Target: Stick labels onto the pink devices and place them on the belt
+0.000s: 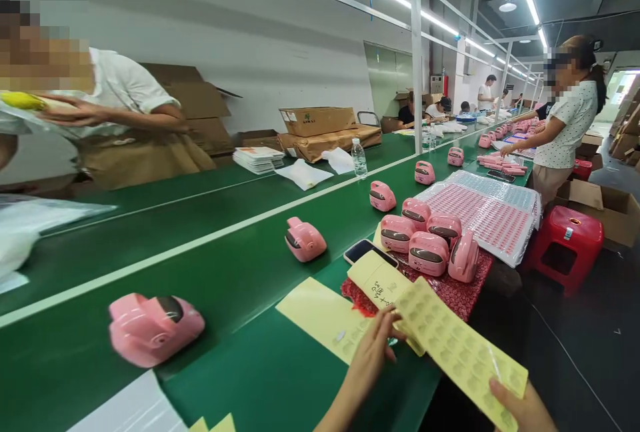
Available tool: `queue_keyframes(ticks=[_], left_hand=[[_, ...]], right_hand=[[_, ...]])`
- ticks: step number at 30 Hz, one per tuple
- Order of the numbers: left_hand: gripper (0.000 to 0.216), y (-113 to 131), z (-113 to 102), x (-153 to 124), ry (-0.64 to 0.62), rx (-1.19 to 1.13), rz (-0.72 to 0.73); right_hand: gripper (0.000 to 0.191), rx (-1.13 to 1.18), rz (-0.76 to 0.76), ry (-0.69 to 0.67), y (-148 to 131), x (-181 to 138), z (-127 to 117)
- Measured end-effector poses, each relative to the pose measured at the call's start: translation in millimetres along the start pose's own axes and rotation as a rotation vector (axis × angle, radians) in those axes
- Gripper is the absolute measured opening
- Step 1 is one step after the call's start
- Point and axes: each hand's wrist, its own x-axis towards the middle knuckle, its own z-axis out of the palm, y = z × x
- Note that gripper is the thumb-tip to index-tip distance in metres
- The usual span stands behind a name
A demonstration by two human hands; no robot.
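Note:
A pale yellow sticker sheet [455, 345] with rows of rounded clear stickers slants over the table's near edge. My right hand [523, 405] grips its lower right end, thumb on top. At the other end, my left hand [373, 345] has its fingers closed on the sheet's edge, beside a yellow backing sheet [375, 275] with handwriting on it. Another yellow sheet [313, 309] lies flat on the green table, with a few stickers at its near end. Beyond my hands, several glossy pink plastic housings [429, 253] with dark windows stand on red bubble wrap [477, 285].
More pink housings [157, 329] sit along the green conveyor belt [240, 252]. A phone [370, 252] lies behind the yellow sheets. A wrapped sheet of pink parts [480, 209], a red stool [570, 245] and a standing co-worker [565, 112] are on the right. Another person [130, 99] leans in across the belt.

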Motion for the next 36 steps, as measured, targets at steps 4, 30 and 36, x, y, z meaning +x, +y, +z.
queue_keyframes(ticks=[4,30,36], left_hand=[[0.036,6,-17,24,0.127,0.24,0.038],[0.02,33,-23,39,-0.014,0.661,-0.058],[0.027,37,-15,33,-0.045,0.561,-0.003]], right_hand=[[0.048,-0.006,0.049,-0.006,-28,-5,-16],[0.041,-0.001,0.074,-0.153,-56,32,-7],[0.044,0.076,0.022,-0.087,-33,23,14]])
